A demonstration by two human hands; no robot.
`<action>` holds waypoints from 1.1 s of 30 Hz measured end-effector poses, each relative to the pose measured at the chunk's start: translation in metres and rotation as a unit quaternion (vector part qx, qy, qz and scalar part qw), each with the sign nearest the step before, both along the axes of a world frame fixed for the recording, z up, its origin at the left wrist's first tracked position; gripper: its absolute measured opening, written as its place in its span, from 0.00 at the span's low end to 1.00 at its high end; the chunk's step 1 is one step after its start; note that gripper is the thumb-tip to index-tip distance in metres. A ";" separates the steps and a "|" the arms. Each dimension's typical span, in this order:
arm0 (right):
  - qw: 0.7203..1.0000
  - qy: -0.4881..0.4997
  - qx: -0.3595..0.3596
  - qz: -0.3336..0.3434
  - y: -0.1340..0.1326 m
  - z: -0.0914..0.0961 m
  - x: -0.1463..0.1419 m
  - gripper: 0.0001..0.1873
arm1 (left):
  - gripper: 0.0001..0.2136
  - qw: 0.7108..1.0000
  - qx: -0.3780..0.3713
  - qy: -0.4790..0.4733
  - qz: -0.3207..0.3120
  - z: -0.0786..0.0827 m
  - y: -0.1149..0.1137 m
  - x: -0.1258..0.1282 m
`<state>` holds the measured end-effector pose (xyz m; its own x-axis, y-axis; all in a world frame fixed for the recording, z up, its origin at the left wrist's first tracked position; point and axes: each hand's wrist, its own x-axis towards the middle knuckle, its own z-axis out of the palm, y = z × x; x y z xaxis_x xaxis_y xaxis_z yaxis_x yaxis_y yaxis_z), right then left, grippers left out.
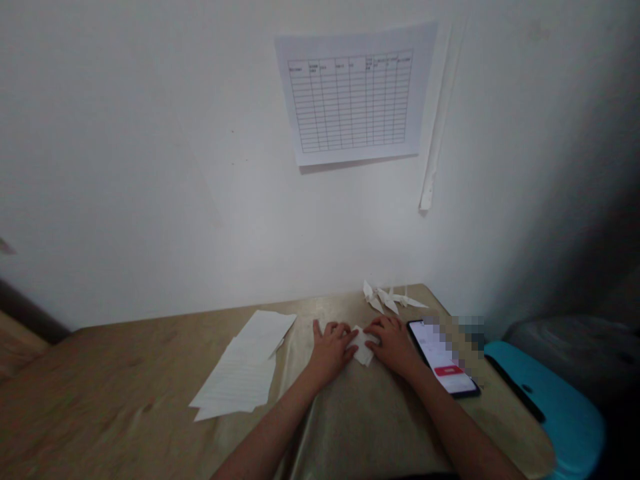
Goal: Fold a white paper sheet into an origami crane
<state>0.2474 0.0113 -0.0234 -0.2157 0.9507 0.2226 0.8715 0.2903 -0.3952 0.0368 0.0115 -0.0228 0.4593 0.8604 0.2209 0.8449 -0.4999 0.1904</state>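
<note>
A small piece of folded white paper (365, 355) lies on the table between my two hands. My left hand (332, 348) has its thumb and index finger closed on the paper's left side, while its little finger sticks out to the left. On the opposite side, my right hand (393, 343) grips the paper's right edge with thumb and index finger, the other fingers curled. Fingertips cover parts of the paper, so its exact folds are hard to make out. Behind my right hand sit several folded paper cranes (387, 300).
Loose white paper sheets (240, 373) lie left of my hands. A phone (445, 363) with a lit screen rests right of my right hand. The table (125, 393) meets a wall bearing a printed chart (355, 100). A turquoise object (555, 407) stands beyond the right edge.
</note>
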 end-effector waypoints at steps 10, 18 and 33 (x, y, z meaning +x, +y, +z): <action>1.000 -0.014 -0.010 0.001 0.001 -0.007 -0.001 0.20 | 0.24 0.999 0.024 0.011 0.021 0.007 0.007 0.001; 0.998 -0.069 -0.002 0.008 -0.002 -0.012 -0.004 0.24 | 0.22 0.999 0.050 0.013 0.014 0.008 0.002 -0.001; 0.996 -0.085 0.003 0.002 -0.003 -0.002 -0.004 0.23 | 0.17 0.997 0.074 -0.004 0.021 0.011 -0.004 -0.002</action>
